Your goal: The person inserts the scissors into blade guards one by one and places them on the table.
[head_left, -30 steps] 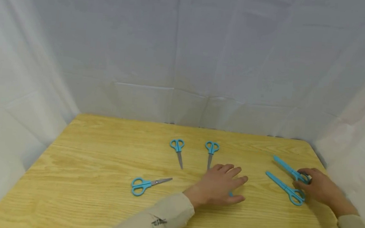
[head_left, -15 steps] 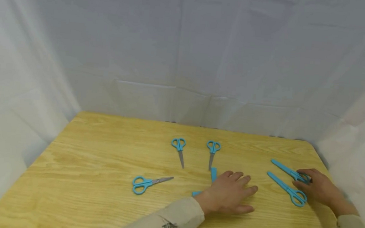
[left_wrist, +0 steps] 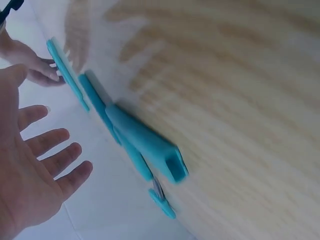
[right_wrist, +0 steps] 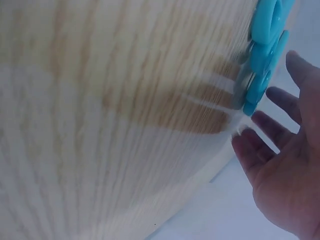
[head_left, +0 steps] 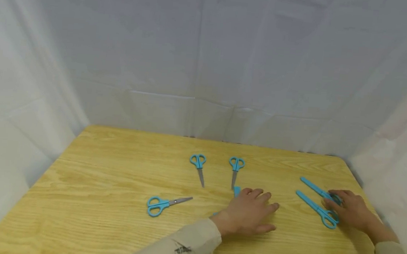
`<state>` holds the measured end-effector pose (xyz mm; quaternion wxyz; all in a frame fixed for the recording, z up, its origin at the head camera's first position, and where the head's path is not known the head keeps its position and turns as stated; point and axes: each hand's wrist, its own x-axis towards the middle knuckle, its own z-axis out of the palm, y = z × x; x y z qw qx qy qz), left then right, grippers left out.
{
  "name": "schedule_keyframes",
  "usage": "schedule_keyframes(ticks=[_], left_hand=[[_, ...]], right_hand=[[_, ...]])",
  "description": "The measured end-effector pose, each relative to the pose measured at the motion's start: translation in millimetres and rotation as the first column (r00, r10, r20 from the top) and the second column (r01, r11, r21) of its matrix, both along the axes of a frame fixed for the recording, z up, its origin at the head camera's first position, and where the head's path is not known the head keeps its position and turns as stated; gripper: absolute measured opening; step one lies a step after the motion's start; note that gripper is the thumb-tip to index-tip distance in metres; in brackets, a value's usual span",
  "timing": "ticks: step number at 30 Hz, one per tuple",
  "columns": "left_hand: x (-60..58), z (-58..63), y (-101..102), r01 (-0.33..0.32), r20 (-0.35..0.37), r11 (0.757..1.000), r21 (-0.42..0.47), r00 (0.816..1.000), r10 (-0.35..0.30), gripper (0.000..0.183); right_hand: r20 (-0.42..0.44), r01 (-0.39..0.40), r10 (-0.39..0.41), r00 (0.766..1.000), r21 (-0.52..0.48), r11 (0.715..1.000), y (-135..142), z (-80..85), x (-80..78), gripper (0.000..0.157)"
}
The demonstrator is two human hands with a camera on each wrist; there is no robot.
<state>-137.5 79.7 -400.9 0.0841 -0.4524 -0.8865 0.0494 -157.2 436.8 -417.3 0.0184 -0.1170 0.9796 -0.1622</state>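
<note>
Capped blue scissors [head_left: 315,187], the farther of two capped pairs at the table's right, now sit closer to the nearer capped pair [head_left: 317,209] than a second ago. Left hand [head_left: 248,214] has drifted back a little to its own left since the half-second-ago frame, covering more of the blue bits around it.

Hands well apart from each other. Left: palm down, fingers spread, gripping nothing, over mid-table. One blue scissor cap [head_left: 236,191] pokes out past its far edge; a blue sliver [head_left: 215,214] shows by the wrist, mostly hidden. Left wrist view: a cap with a hollow mouth lies on the wood, apart from the palm.

Right hand [head_left: 351,210]: fingers loose, nothing clamped, at the handles of the farther capped pair. Can't tell if fingertips touch. Both capped pairs lie roughly side by side, caps toward the table middle, handles toward the hand.

Three uncapped blue-handled scissors, blades together: one far mid-left [head_left: 199,169], one far centre [head_left: 235,171], both tips toward the person; one nearer left [head_left: 164,204], tip rightward.

Wood-grain table [head_left: 100,166], white sheeting [head_left: 165,60] behind and on both sides. Beige sleeves [head_left: 187,241].
</note>
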Motion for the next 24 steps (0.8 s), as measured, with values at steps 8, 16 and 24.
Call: schedule_keyframes(ticks=[8,16,24], left_hand=[[-20.6,9.6,-34,-0.113,0.070,0.994,0.007,0.991,0.112,0.056],[-37.0,12.8,-74,-0.176,0.069,0.980,0.094,0.983,0.170,0.051],[-41.5,17.7,-104,-0.241,0.116,0.966,0.097,0.966,0.229,0.051]], right_hand=[[-0.093,-0.047,0.043,0.995,-0.052,0.998,-28,12.8,4.8,0.050],[-0.099,-0.069,0.066,0.993,-0.033,0.997,-69,34.7,10.5,0.048],[-0.157,-0.121,0.116,0.981,-0.022,0.992,-103,39.8,14.2,0.046]])
